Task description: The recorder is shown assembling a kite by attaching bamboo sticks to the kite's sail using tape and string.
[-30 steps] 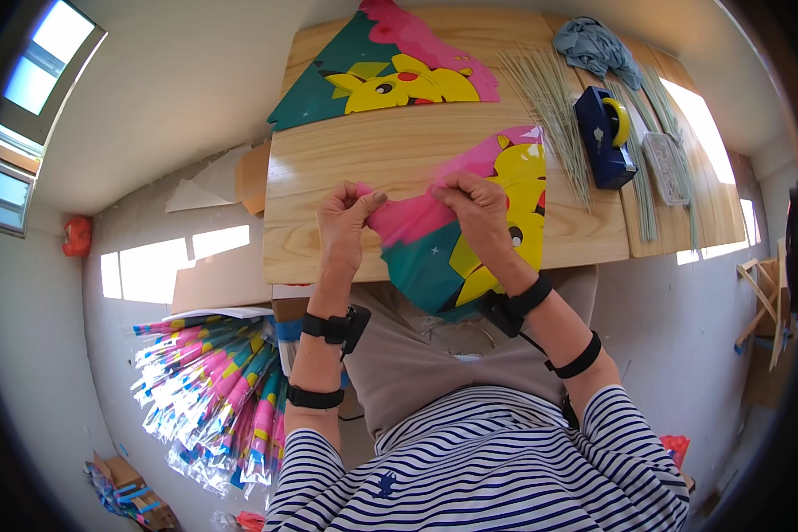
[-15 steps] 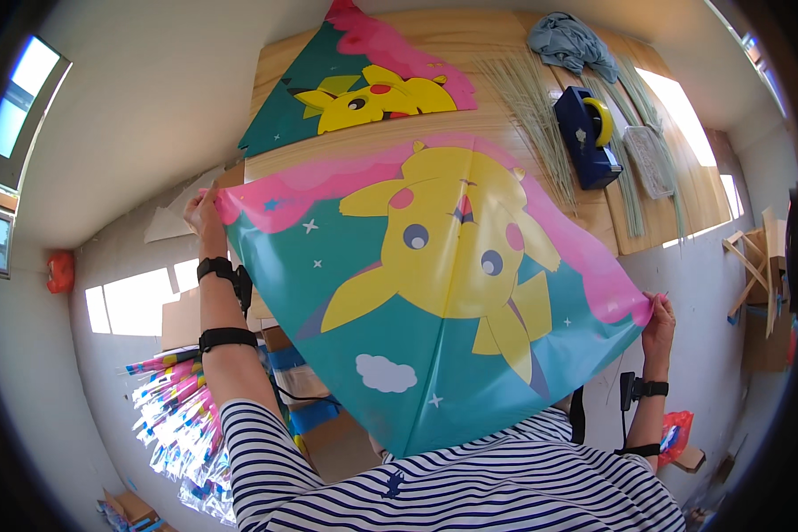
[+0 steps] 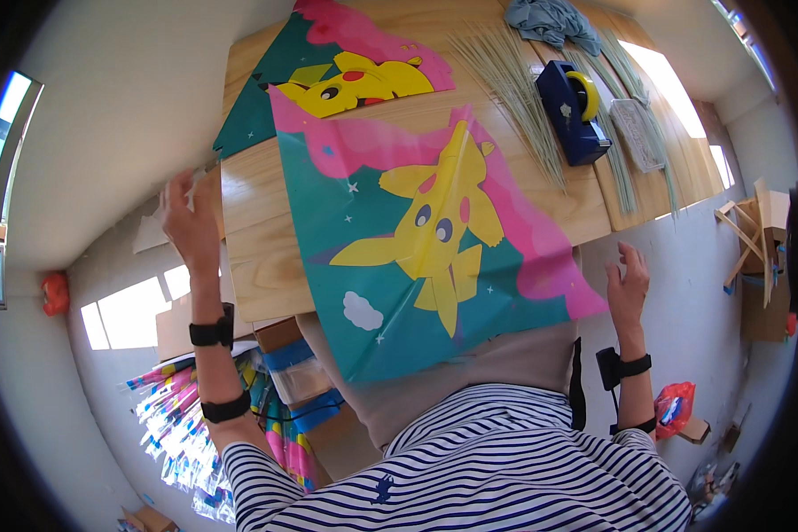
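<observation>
Sheet: large square kite sheet (image 3: 434,248), teal with a yellow cartoon figure and pink cloud band, lies spread across the near half of the wooden table (image 3: 257,266); its near corner hangs over the edge onto the person's lap.
Left hand: left hand (image 3: 189,222) is raised off the left table edge, fingers spread, pinching nothing, apart from the sheet.
Right hand: right hand (image 3: 628,288) is lifted just right of the sheet's right corner, fingers spread, not touching it.
Far side: second printed kite sheet (image 3: 346,80) lies at the far left, partly under the near sheet's far corner; thin sticks (image 3: 505,80), blue tape dispenser (image 3: 572,111) and grey cloth (image 3: 554,19) sit far right.
Floor: bundle of folded kite sheets (image 3: 186,417) lies at the near left.
Risk: with both hands off, the overhanging light film could likely slide toward the lap or crease; a draught could lift it.
</observation>
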The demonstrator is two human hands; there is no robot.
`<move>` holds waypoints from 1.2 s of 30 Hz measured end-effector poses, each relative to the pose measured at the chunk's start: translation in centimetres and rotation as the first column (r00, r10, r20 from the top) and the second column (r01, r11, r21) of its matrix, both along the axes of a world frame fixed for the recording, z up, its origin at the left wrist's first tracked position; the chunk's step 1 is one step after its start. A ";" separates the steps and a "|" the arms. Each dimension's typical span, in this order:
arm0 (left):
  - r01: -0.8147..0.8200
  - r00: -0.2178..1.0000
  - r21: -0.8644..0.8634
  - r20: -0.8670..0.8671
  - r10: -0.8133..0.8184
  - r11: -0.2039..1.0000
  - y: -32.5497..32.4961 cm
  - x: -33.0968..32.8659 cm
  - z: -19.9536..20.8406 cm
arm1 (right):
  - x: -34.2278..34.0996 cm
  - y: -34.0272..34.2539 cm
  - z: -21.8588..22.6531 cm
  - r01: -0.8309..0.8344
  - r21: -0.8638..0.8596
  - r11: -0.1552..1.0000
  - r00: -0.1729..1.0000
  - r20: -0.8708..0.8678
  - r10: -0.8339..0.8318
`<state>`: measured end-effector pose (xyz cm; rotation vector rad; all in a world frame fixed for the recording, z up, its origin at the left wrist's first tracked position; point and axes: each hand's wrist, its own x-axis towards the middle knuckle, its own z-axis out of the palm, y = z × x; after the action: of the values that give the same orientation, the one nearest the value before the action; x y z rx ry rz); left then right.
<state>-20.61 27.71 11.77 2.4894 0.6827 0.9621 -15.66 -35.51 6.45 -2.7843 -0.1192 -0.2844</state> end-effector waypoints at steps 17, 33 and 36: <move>0.173 0.693 0.030 -0.714 -0.100 0.985 -4.6 0.4 -10.1 | 2.7 14.9 -3.2 -0.749 -0.140 0.648 0.647 -0.363 0.670; 0.862 0.226 -0.329 -0.433 -0.873 0.386 -26.4 -10.2 -12.7 | -1.6 15.2 -4.7 -0.700 -0.235 0.675 0.712 -0.145 0.687; 0.749 0.527 -0.299 -0.270 -0.806 0.591 -24.8 -10.4 -9.6 | -6.1 12.9 -4.3 -0.777 -0.204 0.595 0.629 -0.275 0.727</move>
<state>-31.00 2.86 2.20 2.4299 -0.3179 0.0629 -21.72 -22.58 2.19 -2.7100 -1.3836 0.2100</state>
